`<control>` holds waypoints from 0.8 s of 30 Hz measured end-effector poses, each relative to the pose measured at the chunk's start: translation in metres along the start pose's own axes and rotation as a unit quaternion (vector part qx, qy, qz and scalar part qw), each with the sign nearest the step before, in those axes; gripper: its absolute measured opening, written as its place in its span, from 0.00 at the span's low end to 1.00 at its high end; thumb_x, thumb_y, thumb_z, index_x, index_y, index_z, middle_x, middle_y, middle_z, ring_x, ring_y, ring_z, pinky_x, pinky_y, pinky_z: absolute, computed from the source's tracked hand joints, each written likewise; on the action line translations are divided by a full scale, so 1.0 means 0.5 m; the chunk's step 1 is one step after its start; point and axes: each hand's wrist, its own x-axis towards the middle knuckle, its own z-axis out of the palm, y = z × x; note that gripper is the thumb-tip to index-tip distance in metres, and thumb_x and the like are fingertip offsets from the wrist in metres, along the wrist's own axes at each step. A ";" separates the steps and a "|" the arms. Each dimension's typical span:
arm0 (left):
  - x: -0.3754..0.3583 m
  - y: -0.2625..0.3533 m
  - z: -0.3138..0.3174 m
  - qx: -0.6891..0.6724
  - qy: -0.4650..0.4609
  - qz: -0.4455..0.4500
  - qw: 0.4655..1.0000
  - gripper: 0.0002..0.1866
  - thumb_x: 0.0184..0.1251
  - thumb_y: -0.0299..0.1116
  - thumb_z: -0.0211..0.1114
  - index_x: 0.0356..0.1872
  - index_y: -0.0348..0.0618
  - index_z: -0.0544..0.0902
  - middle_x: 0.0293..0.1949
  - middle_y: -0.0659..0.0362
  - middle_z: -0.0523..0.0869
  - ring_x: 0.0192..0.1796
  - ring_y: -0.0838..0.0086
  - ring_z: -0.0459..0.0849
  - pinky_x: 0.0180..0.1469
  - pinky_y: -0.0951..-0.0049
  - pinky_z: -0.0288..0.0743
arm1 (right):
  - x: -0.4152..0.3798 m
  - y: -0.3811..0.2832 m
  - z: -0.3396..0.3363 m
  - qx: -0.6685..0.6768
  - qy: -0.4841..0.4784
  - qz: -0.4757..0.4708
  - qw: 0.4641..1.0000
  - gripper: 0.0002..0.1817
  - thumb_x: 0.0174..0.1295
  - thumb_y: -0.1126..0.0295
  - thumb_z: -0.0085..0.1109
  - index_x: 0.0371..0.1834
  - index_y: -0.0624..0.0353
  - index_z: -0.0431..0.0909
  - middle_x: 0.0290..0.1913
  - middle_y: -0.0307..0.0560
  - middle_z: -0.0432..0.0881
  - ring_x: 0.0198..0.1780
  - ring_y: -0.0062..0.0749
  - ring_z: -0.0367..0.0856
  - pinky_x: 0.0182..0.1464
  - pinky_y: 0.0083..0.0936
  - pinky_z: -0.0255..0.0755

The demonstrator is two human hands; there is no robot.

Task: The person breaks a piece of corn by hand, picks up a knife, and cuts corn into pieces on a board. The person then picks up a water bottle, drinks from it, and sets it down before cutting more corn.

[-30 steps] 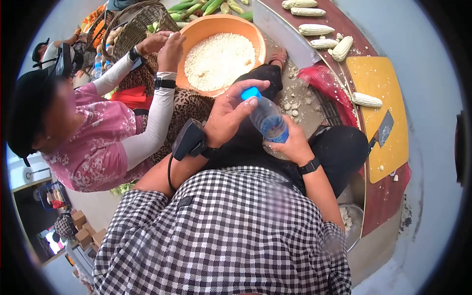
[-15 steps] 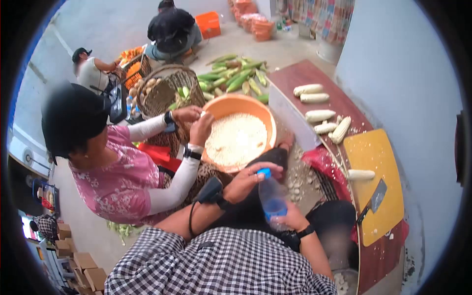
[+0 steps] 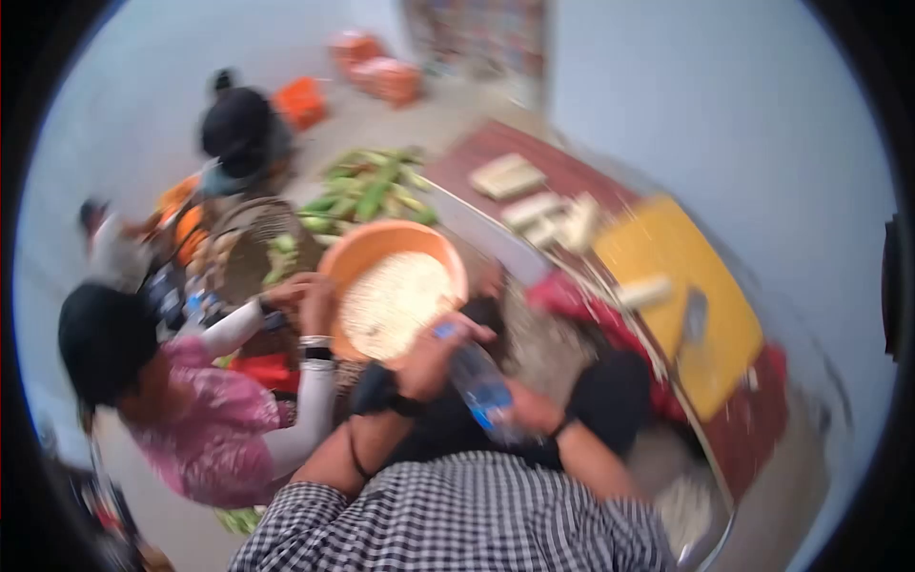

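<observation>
A clear plastic water bottle (image 3: 479,383) with a blue cap (image 3: 444,332) is tilted in front of my checked shirt. The fingers of my left hand (image 3: 431,360) are closed around the cap at its top. My right hand (image 3: 532,410) is wrapped around the lower part of the bottle. Just beyond my left hand stands an orange basin (image 3: 456,262) of pale corn kernels (image 3: 396,300). A co-worker's hands (image 3: 307,297) are at the basin's left rim; what they hold is too blurred to make out.
To the right, a dark red board (image 3: 477,157) bears several peeled corn cobs (image 3: 507,176), a yellow cutting board (image 3: 658,238) and a cleaver (image 3: 694,315). Unpeeled green corn (image 3: 376,191) and a wicker basket (image 3: 243,262) lie beyond the basin. The co-worker (image 3: 210,410) sits close on my left.
The view has swung and blurred, so the surroundings sit further left in it. Both hands are still on the bottle, which now tilts more. The co-worker's hands stay by the basin.
</observation>
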 end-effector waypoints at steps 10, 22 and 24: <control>0.061 -0.120 0.069 -0.113 -0.171 -0.002 0.979 0.12 0.71 0.46 0.59 0.43 0.50 0.76 0.48 0.55 0.83 0.56 0.60 0.76 0.66 0.54 0.63 | -0.082 0.110 -0.077 0.261 -0.097 -0.024 0.960 0.39 0.51 0.61 0.77 0.63 0.65 0.68 0.49 0.51 0.82 0.49 0.36 0.83 0.54 0.38 0.79; 0.100 -0.143 0.128 -0.205 -0.192 0.002 0.960 0.21 0.71 0.40 0.59 0.60 0.40 0.73 0.57 0.53 0.75 0.63 0.60 0.71 0.72 0.53 0.57 | -0.134 0.099 -0.090 0.319 -0.110 -0.106 0.935 0.30 0.57 0.66 0.73 0.59 0.68 0.70 0.45 0.55 0.83 0.47 0.45 0.85 0.54 0.47 0.80; 0.115 -0.154 0.096 -0.214 -0.224 -0.021 0.950 0.22 0.73 0.39 0.58 0.62 0.40 0.72 0.59 0.53 0.75 0.65 0.63 0.71 0.71 0.58 0.60 | -0.130 0.108 -0.090 0.318 -0.097 -0.100 0.938 0.31 0.56 0.66 0.73 0.59 0.68 0.70 0.45 0.54 0.83 0.46 0.44 0.85 0.54 0.47 0.80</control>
